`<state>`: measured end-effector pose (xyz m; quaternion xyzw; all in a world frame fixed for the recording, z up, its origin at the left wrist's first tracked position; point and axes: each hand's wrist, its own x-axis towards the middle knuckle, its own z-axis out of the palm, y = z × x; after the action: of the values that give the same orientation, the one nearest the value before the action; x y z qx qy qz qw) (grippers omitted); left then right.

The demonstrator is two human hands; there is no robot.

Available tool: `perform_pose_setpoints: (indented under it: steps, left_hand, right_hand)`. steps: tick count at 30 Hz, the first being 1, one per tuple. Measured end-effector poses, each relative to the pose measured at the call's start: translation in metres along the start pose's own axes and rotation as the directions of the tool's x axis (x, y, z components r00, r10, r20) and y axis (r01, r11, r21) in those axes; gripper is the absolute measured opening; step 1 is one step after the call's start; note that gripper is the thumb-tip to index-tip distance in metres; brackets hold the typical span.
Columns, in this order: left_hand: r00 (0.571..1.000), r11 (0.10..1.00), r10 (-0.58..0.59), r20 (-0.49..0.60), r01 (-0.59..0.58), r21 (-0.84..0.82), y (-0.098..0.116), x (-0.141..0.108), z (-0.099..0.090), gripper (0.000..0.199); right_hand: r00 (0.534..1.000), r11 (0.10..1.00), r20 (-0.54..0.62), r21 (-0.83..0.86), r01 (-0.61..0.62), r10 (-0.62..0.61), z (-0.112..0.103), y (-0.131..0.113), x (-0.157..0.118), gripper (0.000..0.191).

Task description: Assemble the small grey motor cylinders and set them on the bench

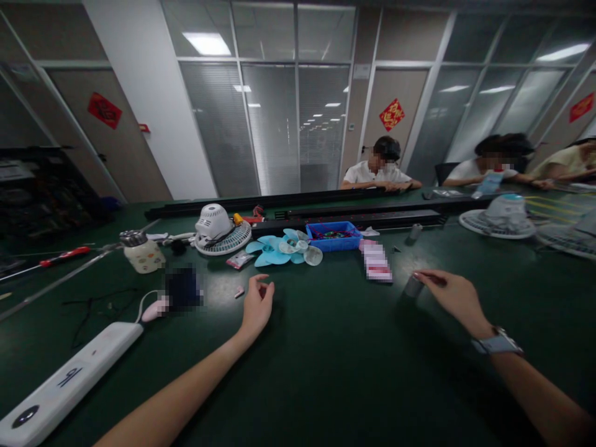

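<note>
My left hand rests on the dark green table, fingers loosely curled, thumb and forefinger close together; whether a tiny part sits between them I cannot tell. A small pink piece lies just left of it. My right hand, with a watch on its wrist, touches a small grey cylinder with its fingertips. Beyond my hands lie light blue fan blades, a blue bin of small parts and a white fan motor on its grille.
A white power strip lies at the near left with a pink plug. A cream jar, red-handled screwdriver and another fan grille sit further out. Black rails cross the table's back. Three people sit at the far side.
</note>
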<state>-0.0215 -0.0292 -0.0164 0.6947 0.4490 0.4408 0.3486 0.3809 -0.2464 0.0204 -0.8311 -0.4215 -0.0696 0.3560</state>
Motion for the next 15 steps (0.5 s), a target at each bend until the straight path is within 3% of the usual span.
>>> perform_pose_setpoints:
  steps: [8, 15]
  left_hand:
    - [1.000, 1.000, 0.026, 0.002, -0.026, 0.010, 0.002, -0.001, -0.001, 0.030]
    - [1.000, 1.000, 0.024, 0.003, -0.024, 0.020, 0.004, -0.002, -0.001, 0.030]
  right_hand:
    - [0.999, 0.999, 0.015, -0.023, -0.050, 0.050, 0.007, 0.003, 0.001, 0.069]
    - [0.984, 0.996, 0.178, 0.090, -0.013, -0.003, 0.014, 0.011, 0.003, 0.078]
